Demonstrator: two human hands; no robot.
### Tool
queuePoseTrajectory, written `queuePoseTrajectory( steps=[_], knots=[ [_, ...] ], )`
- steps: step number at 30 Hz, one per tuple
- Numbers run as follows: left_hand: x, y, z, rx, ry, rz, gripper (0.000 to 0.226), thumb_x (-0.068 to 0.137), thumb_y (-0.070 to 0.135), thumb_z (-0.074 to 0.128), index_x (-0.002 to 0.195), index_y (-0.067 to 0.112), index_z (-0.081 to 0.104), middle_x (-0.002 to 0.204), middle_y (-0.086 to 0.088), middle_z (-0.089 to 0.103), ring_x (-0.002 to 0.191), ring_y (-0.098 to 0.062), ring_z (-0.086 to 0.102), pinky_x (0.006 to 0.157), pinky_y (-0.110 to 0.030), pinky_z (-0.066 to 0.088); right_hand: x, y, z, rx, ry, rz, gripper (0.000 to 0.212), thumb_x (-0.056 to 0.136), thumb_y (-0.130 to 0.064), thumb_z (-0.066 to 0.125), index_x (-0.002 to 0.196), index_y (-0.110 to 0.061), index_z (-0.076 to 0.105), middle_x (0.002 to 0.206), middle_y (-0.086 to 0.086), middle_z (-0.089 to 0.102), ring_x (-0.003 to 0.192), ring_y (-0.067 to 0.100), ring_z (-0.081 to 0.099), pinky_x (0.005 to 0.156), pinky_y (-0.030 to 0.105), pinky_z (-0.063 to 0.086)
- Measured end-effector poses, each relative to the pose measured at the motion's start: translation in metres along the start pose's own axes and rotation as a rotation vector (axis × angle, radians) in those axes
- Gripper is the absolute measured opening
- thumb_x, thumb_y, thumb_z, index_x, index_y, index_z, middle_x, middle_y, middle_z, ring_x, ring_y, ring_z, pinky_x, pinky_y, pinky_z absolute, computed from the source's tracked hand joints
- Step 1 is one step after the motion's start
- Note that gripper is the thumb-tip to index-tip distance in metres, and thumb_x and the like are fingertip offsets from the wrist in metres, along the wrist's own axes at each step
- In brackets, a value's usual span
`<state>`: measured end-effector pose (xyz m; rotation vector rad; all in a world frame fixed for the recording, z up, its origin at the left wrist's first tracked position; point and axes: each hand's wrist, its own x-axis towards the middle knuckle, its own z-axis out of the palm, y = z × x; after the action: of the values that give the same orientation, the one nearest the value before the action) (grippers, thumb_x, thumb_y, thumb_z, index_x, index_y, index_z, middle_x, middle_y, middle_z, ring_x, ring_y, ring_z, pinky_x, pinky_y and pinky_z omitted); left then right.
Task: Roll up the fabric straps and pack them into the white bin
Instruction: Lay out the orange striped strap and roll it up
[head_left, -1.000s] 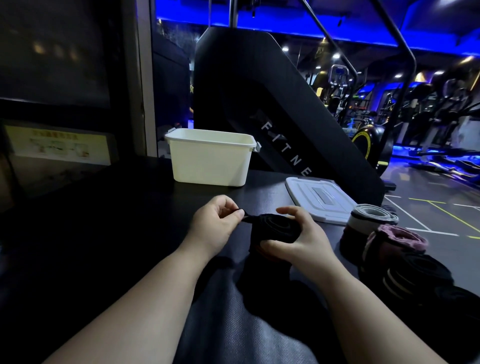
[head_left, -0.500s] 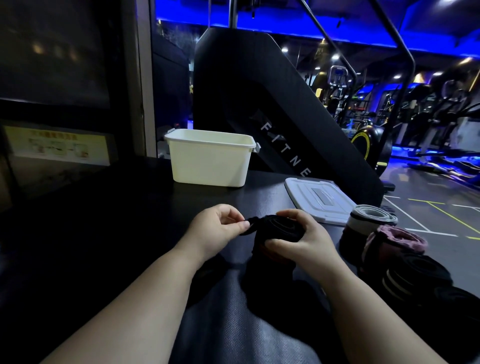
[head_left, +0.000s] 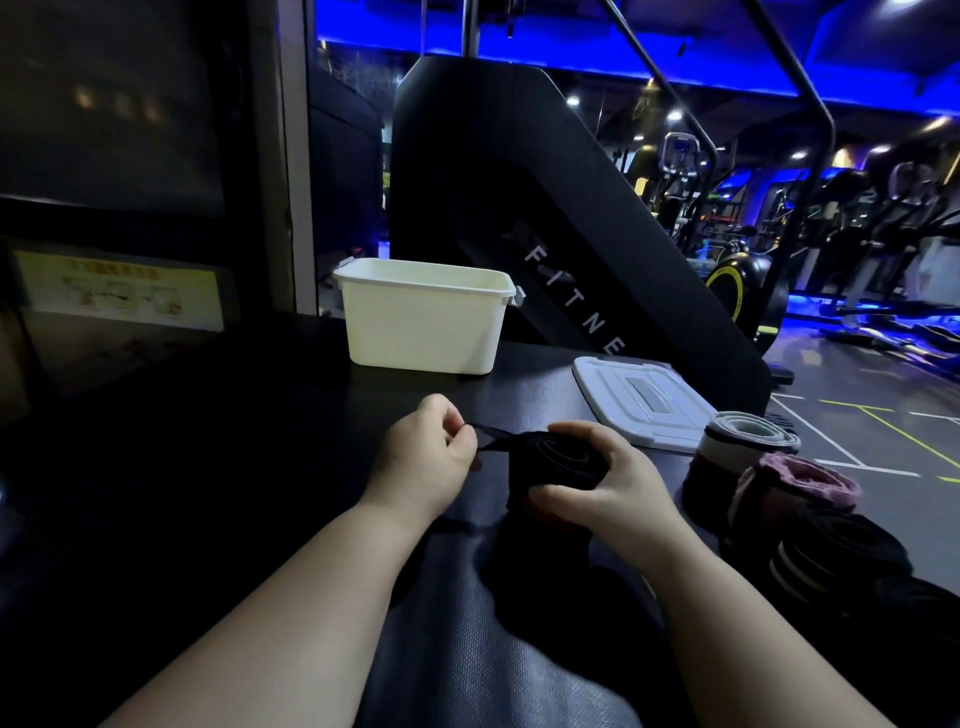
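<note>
Right hand (head_left: 608, 491) curled round black strap roll (head_left: 558, 462), coil axis roughly upright, just above the desk (head_left: 524, 387). Loose tail (head_left: 493, 435) runs left to the left hand (head_left: 426, 457), pinched at the fingertips. Other rolled straps (head_left: 779, 483) sit to the right. White bin (head_left: 423, 332) is farther back, forward-left of the roll, nearer the left hand.

What cannot be made out

The near wall of the white plastic bin (head_left: 423, 332) hides its inside. Print on the yellow rectangular notice (head_left: 117, 291), middle left, is too blurred to read. The black fabric strap roll (head_left: 556, 457) at centre loses its lower edge in shadow. The dark rolled fabric straps (head_left: 841, 556) at lower right merge into darkness towards the right edge.
</note>
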<state>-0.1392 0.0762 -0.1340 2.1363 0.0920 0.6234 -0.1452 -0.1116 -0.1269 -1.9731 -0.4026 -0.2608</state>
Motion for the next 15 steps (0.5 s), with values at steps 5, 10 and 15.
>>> queuePoseTrajectory(
  steps=[5, 10, 15],
  knots=[
    [-0.0011, -0.0004, 0.0023, 0.019, -0.029, 0.09, 0.016, 0.089, 0.013, 0.054, 0.08, 0.02, 0.043, 0.066, 0.002, 0.061, 0.064, -0.013, 0.06, 0.06, -0.029, 0.043, 0.0004, 0.0011, -0.0001, -0.004, 0.007, -0.001, 0.055, 0.046, -0.031, 0.08, 0.099, -0.037, 0.064, 0.1, -0.009, 0.071, 0.093, 0.0, 0.065, 0.089, 0.022, 0.052],
    [0.0007, -0.0028, 0.0012, -0.039, -0.082, 0.108, 0.02, 0.082, 0.012, 0.059, 0.078, 0.024, 0.044, 0.077, -0.001, 0.063, 0.072, -0.022, 0.061, 0.066, -0.032, 0.049, 0.0007, 0.0026, -0.001, 0.016, 0.003, 0.009, 0.059, 0.053, -0.018, 0.09, 0.106, -0.03, 0.066, 0.101, -0.008, 0.07, 0.092, -0.002, 0.065, 0.084, 0.016, 0.049],
    [-0.0008, 0.0001, 0.0004, -0.208, -0.134, 0.097, 0.027, 0.081, 0.009, 0.063, 0.088, 0.029, 0.046, 0.096, 0.007, 0.068, 0.078, -0.019, 0.066, 0.08, -0.034, 0.054, -0.0008, 0.0005, -0.0027, 0.023, -0.027, -0.008, 0.056, 0.06, -0.008, 0.09, 0.104, -0.032, 0.065, 0.102, -0.008, 0.07, 0.091, -0.005, 0.064, 0.083, 0.011, 0.048]
  ],
)
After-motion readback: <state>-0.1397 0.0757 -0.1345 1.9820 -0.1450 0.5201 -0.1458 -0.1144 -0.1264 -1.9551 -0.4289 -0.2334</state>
